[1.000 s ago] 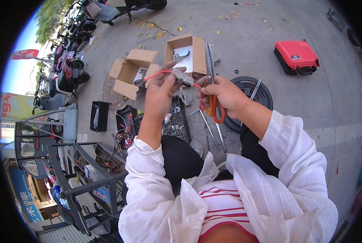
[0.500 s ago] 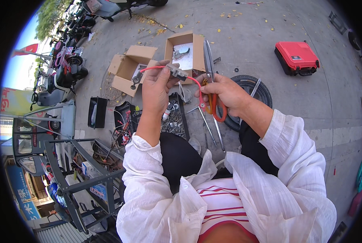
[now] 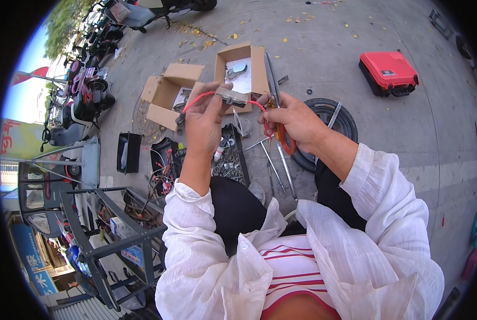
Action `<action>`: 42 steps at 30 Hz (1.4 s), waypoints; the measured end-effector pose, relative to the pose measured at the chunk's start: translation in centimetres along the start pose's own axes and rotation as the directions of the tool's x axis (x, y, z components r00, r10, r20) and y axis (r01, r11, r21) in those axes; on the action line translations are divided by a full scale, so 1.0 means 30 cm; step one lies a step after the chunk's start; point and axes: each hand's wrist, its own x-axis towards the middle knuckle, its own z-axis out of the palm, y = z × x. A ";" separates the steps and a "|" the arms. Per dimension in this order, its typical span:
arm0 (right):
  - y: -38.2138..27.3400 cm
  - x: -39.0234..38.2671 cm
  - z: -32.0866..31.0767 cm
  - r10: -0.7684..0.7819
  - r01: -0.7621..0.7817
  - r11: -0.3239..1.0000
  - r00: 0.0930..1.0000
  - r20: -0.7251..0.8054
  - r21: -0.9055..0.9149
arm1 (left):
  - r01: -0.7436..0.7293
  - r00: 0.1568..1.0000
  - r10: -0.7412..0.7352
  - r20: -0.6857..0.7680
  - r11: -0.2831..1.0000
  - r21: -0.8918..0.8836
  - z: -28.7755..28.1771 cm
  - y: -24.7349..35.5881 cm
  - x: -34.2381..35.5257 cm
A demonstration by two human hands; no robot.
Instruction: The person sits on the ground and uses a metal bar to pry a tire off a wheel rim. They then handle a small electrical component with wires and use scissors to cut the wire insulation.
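My left hand (image 3: pixel 206 114) pinches a clear and black connector housing (image 3: pixel 230 97) with red wire (image 3: pixel 198 98) coming out of both ends and a dark terminal at the left end. My right hand (image 3: pixel 289 120) is closed around an orange-handled cutting tool (image 3: pixel 287 142), with the red lead's right end and its small red tab at its fingertips. Just below lie an open parts tray (image 3: pixel 240 162), a T-handle wrench (image 3: pixel 273 165) and a metal bar. Behind my hands stand two open cardboard boxes (image 3: pixel 259 72). The tool's jaws are hard to make out.
A tyre (image 3: pixel 342 120) lies beside my right knee. A red hard case (image 3: pixel 388 72) sits at upper right. A black bin (image 3: pixel 128 152), another tray of wires (image 3: pixel 162 162) and a grey metal frame (image 3: pixel 97 242) are to the left. Parked scooters (image 3: pixel 89 98) line the left side.
The orange handles in my right hand have shifted up and more behind my fingers. The connector in my left hand has moved slightly left and tilted flatter.
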 end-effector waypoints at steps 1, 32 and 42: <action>-0.001 0.001 -0.002 -0.013 0.013 1.000 1.000 -0.005 -0.007 | 0.001 1.000 0.000 0.014 1.000 -0.011 -0.004 -0.004 0.002; -0.016 -0.004 -0.018 -0.010 0.012 0.996 1.000 0.026 -0.091 | 0.058 0.997 -0.047 0.058 0.979 -0.193 -0.011 -0.028 0.012; -0.009 -0.001 -0.015 -0.008 0.010 0.998 0.999 0.039 -0.058 | 0.058 0.996 -0.044 0.079 0.979 -0.195 -0.028 -0.034 0.010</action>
